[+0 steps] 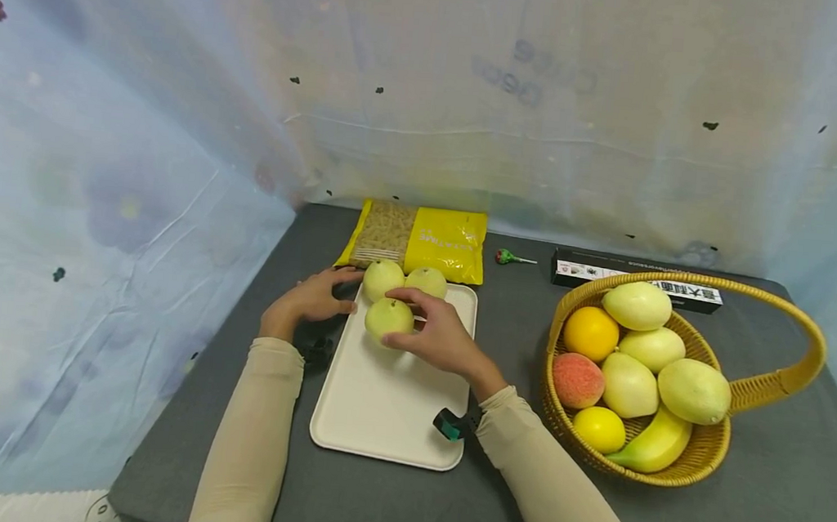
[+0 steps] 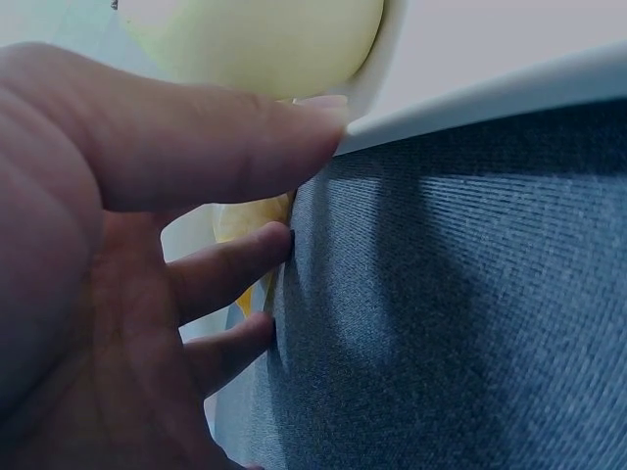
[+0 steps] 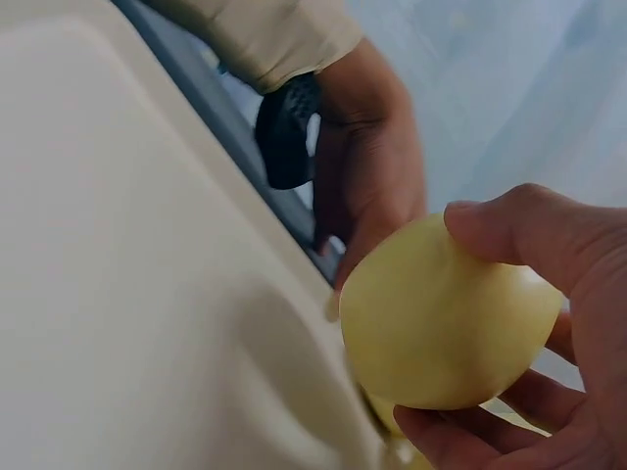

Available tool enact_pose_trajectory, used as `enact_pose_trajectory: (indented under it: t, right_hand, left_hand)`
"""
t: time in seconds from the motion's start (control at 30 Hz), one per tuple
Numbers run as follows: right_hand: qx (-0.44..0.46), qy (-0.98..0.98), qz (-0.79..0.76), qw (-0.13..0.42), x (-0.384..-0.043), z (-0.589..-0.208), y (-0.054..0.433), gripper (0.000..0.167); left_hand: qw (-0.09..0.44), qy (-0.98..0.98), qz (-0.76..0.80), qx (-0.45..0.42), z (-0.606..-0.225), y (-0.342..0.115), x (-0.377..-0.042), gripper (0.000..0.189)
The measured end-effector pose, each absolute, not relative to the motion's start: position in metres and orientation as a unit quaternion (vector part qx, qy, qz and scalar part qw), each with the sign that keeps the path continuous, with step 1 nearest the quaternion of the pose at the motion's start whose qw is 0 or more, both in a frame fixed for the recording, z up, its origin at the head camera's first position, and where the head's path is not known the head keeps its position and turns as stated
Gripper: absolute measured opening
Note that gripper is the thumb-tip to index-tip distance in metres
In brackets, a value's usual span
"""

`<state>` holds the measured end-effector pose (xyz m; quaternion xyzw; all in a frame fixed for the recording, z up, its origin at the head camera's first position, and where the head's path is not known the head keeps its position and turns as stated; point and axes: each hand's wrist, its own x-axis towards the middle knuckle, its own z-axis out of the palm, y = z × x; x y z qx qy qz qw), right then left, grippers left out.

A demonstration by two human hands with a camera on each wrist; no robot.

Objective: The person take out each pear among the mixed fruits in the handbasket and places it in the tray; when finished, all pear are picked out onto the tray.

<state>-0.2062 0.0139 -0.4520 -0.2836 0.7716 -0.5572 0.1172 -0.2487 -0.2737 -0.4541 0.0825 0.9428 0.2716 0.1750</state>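
Note:
My right hand [image 1: 442, 332] holds a pale yellow-green pear [image 1: 388, 318] over the upper part of a cream tray [image 1: 391, 423]. In the right wrist view, thumb and fingers curl round that pear [image 3: 446, 318], which seems raised off the tray. Two more pale pears, a left one [image 1: 383, 279] and a right one [image 1: 427, 280], sit side by side at the tray's far end. At the tray's upper left edge is my left hand [image 1: 317, 296], its fingers spread and holding nothing. Its thumb [image 2: 235, 147] touches or nearly touches the rim beside a pear.
Behind the tray lies a yellow pasta bag [image 1: 445, 243], with a lollipop [image 1: 513, 257] to its right. A black box [image 1: 588, 266] lies behind a wicker basket [image 1: 706, 452] of mixed fruit, whose tall handle leans right. A grey cloth [image 1: 362, 502] covers the table.

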Motion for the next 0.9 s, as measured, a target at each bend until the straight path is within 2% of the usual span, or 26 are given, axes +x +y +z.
enact_pose_trajectory:
  t: [0.33,0.7,0.9]
  right_hand:
    - [-0.302,0.787,-0.529,0.097,-0.211,-0.472,-0.014,0.068]
    - [-0.318,0.831,-0.457,0.011,-0.207,-0.475,-0.025,0.074]
    - [-0.308,0.824,-0.474,0.028,-0.192,-0.454,-0.007,0.073]
  left_hand:
    - [0.16,0.944,0.273,0.096,-0.456,-0.275,-0.25,0.072]
    - [0.16,0.945,0.268,0.102,-0.458,-0.275,-0.25,0.07]
    - [0.161,0.945,0.267,0.099,-0.457,-0.275,-0.249,0.07]
